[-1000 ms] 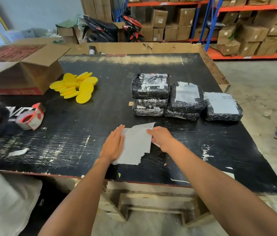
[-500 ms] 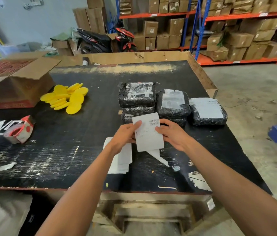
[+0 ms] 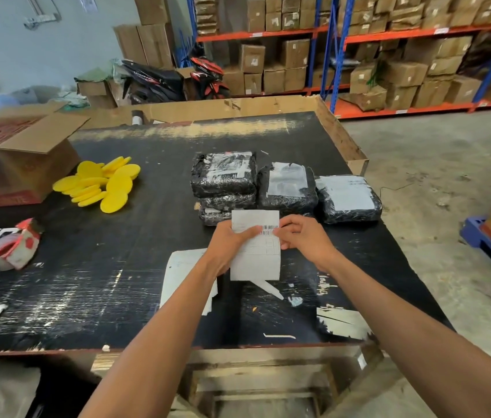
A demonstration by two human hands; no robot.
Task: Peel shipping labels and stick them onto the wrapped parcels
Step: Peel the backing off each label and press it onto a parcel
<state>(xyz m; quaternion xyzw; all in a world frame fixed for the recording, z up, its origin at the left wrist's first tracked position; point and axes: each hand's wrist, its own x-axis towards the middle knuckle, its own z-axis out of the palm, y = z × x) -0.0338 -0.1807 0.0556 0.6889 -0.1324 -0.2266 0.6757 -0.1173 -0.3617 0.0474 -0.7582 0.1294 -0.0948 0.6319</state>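
both hands hold one shipping label (image 3: 255,251) up over the black table (image 3: 87,282), in front of the wrapped parcels. the left hand (image 3: 228,247) pinches its left edge, thumb laid across the printed face; the right hand (image 3: 304,238) pinches the right edge near the barcode, fingers curled shut on the paper. the sheet hangs upright and hides the near lower corner of the parcel stack.

under the left wrist, flat on the table, lies the pile of remaining labels (image 3: 184,273), partly covered by the forearm. a torn strip of backing paper (image 3: 271,289) lies just beneath the held label.

the parcels sit beyond the hands in black wrap: a stack of three (image 3: 223,182) on the left, a stack (image 3: 288,188) in the middle touching it, and a single parcel (image 3: 348,197) on the right, each top one carrying white paper already.

to the left lie a heap of yellow discs (image 3: 102,184), an open cardboard box (image 3: 21,158) and a red-and-white tape dispenser (image 3: 12,244) near the table's left edge. more paper scraps (image 3: 340,322) stick to the table by the right forearm. behind the table stand a parked motorbike (image 3: 175,78) and shelving (image 3: 389,34) full of cartons.
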